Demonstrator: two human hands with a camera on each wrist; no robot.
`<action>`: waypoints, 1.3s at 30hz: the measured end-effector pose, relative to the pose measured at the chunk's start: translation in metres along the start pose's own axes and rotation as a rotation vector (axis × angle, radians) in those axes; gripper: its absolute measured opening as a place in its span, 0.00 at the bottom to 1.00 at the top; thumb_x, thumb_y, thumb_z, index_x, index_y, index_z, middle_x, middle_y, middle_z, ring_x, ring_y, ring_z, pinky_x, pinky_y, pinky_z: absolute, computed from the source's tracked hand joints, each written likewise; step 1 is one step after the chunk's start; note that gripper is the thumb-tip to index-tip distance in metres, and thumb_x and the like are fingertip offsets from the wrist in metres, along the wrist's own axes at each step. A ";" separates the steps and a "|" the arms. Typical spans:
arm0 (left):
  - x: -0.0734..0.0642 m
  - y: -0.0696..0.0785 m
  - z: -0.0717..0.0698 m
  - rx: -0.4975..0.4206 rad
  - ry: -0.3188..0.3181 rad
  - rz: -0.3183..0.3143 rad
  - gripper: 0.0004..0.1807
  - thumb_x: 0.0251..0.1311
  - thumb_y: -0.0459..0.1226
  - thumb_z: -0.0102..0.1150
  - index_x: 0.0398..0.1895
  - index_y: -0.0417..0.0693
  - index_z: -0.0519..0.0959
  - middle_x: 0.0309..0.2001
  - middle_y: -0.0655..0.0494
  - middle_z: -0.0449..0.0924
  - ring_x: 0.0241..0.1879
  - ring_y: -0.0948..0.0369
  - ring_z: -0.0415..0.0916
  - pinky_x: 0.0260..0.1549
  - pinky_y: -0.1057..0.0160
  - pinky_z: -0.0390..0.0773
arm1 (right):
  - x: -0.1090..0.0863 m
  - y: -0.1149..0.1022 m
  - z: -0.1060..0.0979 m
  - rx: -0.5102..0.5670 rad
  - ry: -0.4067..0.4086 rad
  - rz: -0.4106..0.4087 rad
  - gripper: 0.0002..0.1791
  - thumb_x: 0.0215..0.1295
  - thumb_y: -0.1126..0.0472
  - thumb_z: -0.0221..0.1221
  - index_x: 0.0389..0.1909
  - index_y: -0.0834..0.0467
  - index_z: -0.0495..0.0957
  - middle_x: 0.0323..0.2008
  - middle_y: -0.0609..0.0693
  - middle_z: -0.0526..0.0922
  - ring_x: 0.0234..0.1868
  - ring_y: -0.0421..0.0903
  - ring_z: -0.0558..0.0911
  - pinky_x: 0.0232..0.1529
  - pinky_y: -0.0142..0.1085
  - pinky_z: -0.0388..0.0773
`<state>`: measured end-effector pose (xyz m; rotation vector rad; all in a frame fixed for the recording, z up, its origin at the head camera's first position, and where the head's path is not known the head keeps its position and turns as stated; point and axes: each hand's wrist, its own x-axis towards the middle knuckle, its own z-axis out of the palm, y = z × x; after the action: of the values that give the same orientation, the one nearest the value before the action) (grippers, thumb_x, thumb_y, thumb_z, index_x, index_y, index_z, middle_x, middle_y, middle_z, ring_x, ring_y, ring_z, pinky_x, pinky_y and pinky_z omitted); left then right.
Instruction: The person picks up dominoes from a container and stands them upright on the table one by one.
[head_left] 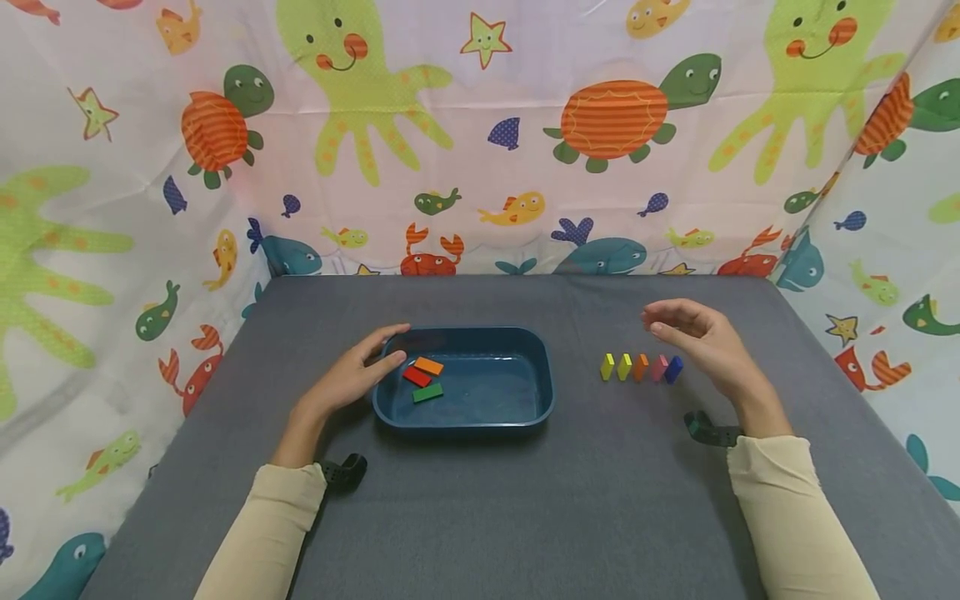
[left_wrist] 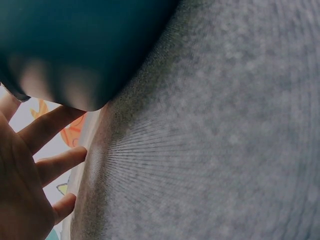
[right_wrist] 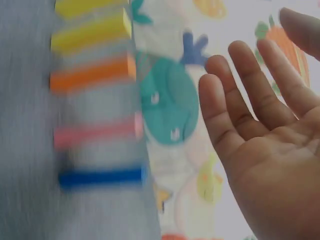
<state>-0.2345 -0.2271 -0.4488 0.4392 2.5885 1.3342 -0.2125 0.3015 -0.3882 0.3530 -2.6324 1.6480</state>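
Observation:
My left hand (head_left: 347,373) holds the left end of a dark blue tray (head_left: 465,421), its thumb over the rim and its other fingers outside. In the left wrist view, those fingers are fairly straight and spread beside the tray wall (left_wrist: 75,60). Inside the tray lie an orange domino block (head_left: 429,366), a red one (head_left: 417,377) and a green one (head_left: 427,393). My right hand (head_left: 701,342), fingers loosely bent and holding nothing, hovers beside a row of upright domino blocks: two yellow (head_left: 607,367), one orange (head_left: 640,367), one pink (head_left: 659,368), one blue (head_left: 674,369).
A grey cloth (head_left: 480,517) covers the table. Behind and along both sides hangs a white curtain (head_left: 480,167) printed with sea animals. Each wrist wears a dark strap mount, such as the left mount (head_left: 347,473). The blue block leans slightly in the head view.

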 end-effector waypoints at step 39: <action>0.001 -0.001 0.001 0.020 0.009 -0.038 0.30 0.73 0.54 0.53 0.76 0.76 0.61 0.81 0.56 0.54 0.79 0.38 0.50 0.70 0.26 0.56 | 0.047 -0.075 0.217 -0.146 -0.624 -0.268 0.24 0.70 0.58 0.63 0.64 0.62 0.75 0.62 0.59 0.81 0.63 0.57 0.80 0.61 0.54 0.80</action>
<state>-0.2355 -0.2268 -0.4505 0.3863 2.6062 1.3014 -0.2201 0.0686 -0.4116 1.3370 -2.8945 1.4173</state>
